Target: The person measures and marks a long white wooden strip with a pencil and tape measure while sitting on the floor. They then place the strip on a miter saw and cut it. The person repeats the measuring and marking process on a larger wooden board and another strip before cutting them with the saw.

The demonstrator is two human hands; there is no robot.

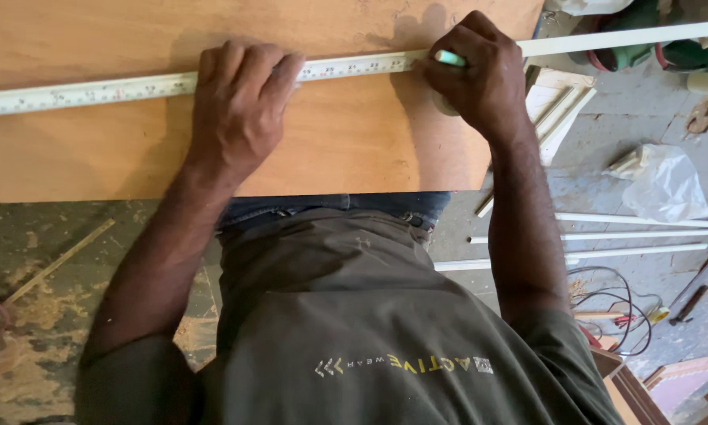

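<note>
Ruler [94, 90] flat across board [346, 142]; pinned under left hand [240, 106], fingers pressed down flat. Right hand [476, 75] clamped on green pencil [450, 57] at ruler edge.

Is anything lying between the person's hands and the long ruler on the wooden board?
Nothing visible does. The left hand presses flat on the ruler, and the right hand holds a pale green marker against the ruler's edge on the board.

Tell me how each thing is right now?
Ruler: lying flat across the board, pressed down.
Board: lying flat, uncut where visible.
Left hand: palm down, fingers over the ruler.
Right hand: closed on a pale green pencil at the ruler's edge.
Plastic bag: crumpled on the floor.
White strips: lying loose on the floor.
</note>
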